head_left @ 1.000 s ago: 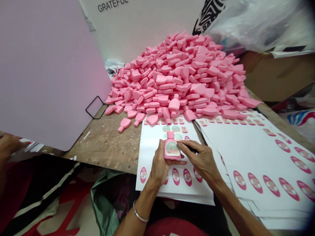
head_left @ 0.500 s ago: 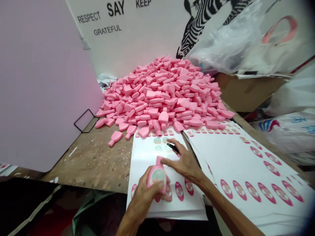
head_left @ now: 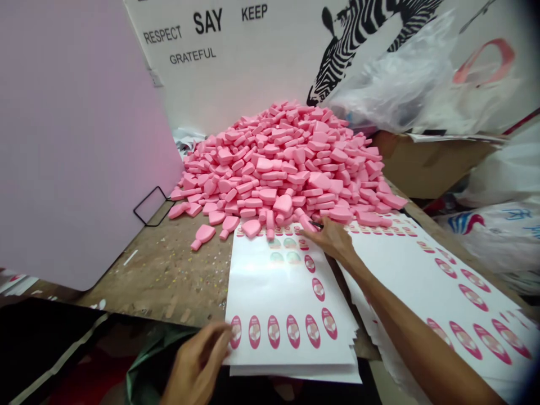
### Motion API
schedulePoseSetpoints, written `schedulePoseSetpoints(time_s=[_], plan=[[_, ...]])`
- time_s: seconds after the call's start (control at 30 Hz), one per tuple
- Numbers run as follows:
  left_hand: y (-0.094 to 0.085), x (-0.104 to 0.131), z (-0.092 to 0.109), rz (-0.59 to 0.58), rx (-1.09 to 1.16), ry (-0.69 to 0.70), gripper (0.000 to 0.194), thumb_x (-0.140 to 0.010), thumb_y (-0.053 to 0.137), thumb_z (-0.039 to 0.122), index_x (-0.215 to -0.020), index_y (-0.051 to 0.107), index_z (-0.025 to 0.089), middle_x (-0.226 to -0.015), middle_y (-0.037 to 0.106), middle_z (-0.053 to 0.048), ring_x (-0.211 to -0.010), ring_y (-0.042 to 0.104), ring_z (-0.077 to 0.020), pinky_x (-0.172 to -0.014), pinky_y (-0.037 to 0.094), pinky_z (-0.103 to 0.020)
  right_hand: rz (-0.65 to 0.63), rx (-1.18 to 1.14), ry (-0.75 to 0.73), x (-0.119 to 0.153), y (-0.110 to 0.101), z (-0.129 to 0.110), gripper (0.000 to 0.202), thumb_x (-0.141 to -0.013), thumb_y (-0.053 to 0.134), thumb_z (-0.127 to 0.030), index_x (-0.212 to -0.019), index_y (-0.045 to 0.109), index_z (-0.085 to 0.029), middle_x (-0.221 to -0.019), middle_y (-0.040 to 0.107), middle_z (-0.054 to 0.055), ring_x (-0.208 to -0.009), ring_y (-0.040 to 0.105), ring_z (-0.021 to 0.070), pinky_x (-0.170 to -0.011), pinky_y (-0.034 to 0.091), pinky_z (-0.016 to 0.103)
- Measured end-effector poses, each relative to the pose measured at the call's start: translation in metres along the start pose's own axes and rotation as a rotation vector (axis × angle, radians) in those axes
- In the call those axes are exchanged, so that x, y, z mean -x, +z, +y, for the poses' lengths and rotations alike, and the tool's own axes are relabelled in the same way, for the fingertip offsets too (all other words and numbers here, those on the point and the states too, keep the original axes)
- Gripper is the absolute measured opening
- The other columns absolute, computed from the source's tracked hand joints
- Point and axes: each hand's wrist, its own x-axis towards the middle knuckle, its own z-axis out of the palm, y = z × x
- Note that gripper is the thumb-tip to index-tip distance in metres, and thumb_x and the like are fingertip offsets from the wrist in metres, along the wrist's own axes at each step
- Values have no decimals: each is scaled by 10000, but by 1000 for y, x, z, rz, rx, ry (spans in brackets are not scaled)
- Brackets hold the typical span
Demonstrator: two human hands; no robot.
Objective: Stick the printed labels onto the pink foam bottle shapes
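My right hand (head_left: 332, 239) is at the front foot of a heap of pink bottles (head_left: 291, 152), with a slim black tool (head_left: 316, 224) held in its fingers. Its fingertips are at a pink bottle (head_left: 302, 218) lying at the heap's edge; whether they grip it I cannot tell. My left hand (head_left: 201, 357), slightly blurred, is at the lower left corner of a white sticker sheet (head_left: 270, 292), its fingers loosely bent and apart, nothing in them. Oval pink stickers (head_left: 274, 331) line the sheet's bottom and right side. Several round greenish stickers (head_left: 289, 242) are near its top.
More sticker sheets (head_left: 392, 270) are stacked to the right. A pale pink panel (head_left: 84, 140) with a black wire stand (head_left: 149, 208) rises at the left. A cardboard box (head_left: 439, 163) and plastic bags (head_left: 396, 84) are at the back right.
The stickered pink bottle has left my left hand and is out of view. That hand has moved down and left. My right hand has moved away from the bottle, up to the heap.
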Motion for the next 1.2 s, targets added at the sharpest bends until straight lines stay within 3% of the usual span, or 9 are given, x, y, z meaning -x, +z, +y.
schedulePoseSetpoints(time_s=[0.13, 0.27, 0.33, 0.4, 0.53, 0.67, 0.83, 1.07, 1.2], plan=[[61, -48, 43, -130, 620, 31, 480, -802, 599, 489, -1193, 596, 212, -1284, 574, -119, -1131, 568, -255, -875, 496, -300, -86, -131, -165, 90, 2, -16, 541, -668, 643, -580, -1050, 604, -198, -849, 700, 89, -769, 661, 266, -628, 480, 353], [101, -60, 53, -60, 739, -33, 398, -775, 642, 467, -1049, 636, 179, -995, 671, -107, -937, 635, -233, -785, 523, -291, -198, -436, -260, 139, 10, -22, 387, -741, 625, -399, -1075, 579, -209, -896, 687, 56, -835, 647, 226, -722, 503, 349], [104, -61, 52, -28, 713, -36, 362, -772, 645, 466, -977, 631, 168, -890, 666, -81, -818, 642, -200, -710, 532, -266, -356, -614, -340, 136, 8, -18, 330, -795, 580, -355, -1094, 566, -218, -945, 680, 38, -866, 638, 192, -752, 503, 317], [101, -66, 51, -43, 736, -32, 371, -794, 613, 477, -995, 600, 165, -936, 656, -83, -755, 642, -176, -646, 542, -260, -405, -670, -381, 119, 4, -10, 293, -861, 498, -367, -1101, 560, -211, -966, 674, 41, -868, 628, 178, -764, 491, 312], [101, -89, 56, -84, 729, -29, 388, -787, 612, 483, -960, 558, 140, -898, 651, -94, -611, 634, -156, -519, 553, -276, -87, -338, -258, 72, 11, 10, 266, -910, 402, -396, -969, 571, -200, -818, 668, 48, -750, 599, 199, -715, 418, 350], [115, -113, 63, -104, 643, 14, 396, -722, 686, 477, -897, 570, 141, -623, 591, -12, -526, 638, -171, -464, 538, -255, 109, -28, -380, 49, 31, 24, 151, -878, 469, -302, -853, 578, -201, -841, 671, 58, -820, 570, 222, -742, 326, 353], [129, -124, 55, -99, 632, 31, 420, -761, 623, 536, -897, 555, 144, -662, 576, -4, -507, 655, -167, -464, 530, -240, 135, 9, -446, 50, 44, 32, 159, -895, 456, -277, -838, 579, -194, -828, 662, 59, -809, 540, 205, -734, 294, 331], [130, -126, 48, -92, 587, 60, 422, -789, 579, 549, -914, 550, 147, -706, 553, 5, -489, 642, -149, -468, 531, -243, 54, -103, -424, 46, 42, 33, 147, -861, 497, -312, -788, 572, -209, -765, 656, 24, -745, 552, 186, -706, 329, 307], [130, -126, 48, -96, 602, 70, 439, -768, 607, 547, -927, 566, 140, -703, 556, 5, -472, 618, -131, -438, 505, -221, 133, -43, -378, 46, 46, 29, 153, -811, 569, -351, -794, 578, -199, -736, 648, 35, -730, 558, 198, -704, 341, 312]])
